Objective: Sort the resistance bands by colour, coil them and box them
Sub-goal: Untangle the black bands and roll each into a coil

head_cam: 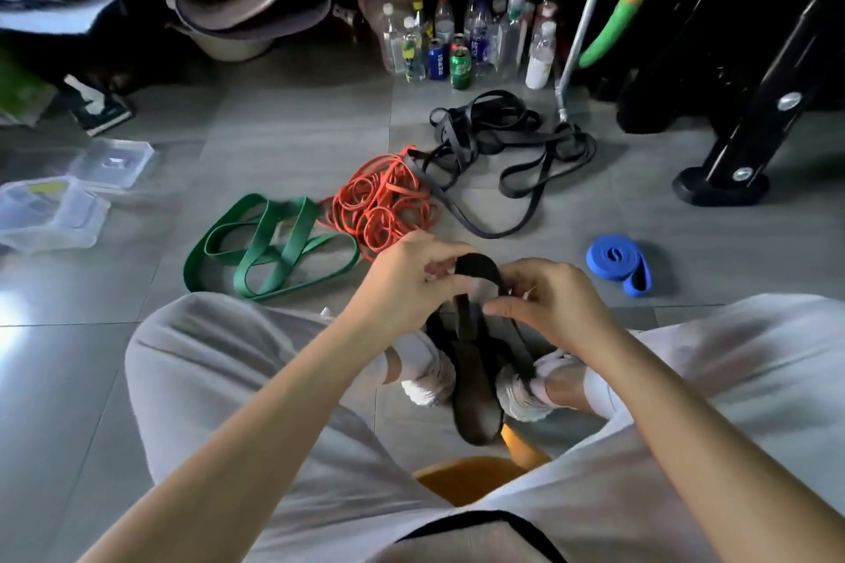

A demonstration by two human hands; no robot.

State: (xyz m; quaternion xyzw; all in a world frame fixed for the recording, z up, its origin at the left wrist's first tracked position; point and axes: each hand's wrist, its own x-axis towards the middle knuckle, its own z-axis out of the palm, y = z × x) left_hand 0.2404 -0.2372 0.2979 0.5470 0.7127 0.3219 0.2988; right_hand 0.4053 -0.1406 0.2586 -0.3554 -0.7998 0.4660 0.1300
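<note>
Both hands are up at the fold of a wide black band [475,268]. The left hand [402,281] pinches the top loop from one side, the right hand [551,304] pinches it from the other, and the rest hangs down between the white shoes [427,384]. Out on the grey floor [274,128], green bands [270,242] lie loose just beside a tangle of orange bands [384,206], with a heap of black bands [494,142] behind. A blue band [617,263] sits coiled on the right. Clear plastic boxes [45,215] sit far left.

The blue can [437,59] standing among the bottles [539,59] reads "PEPSI" in white letters running up its side. Print on the green can [460,69] beside it and on the bottle labels is too blurred to read.
</note>
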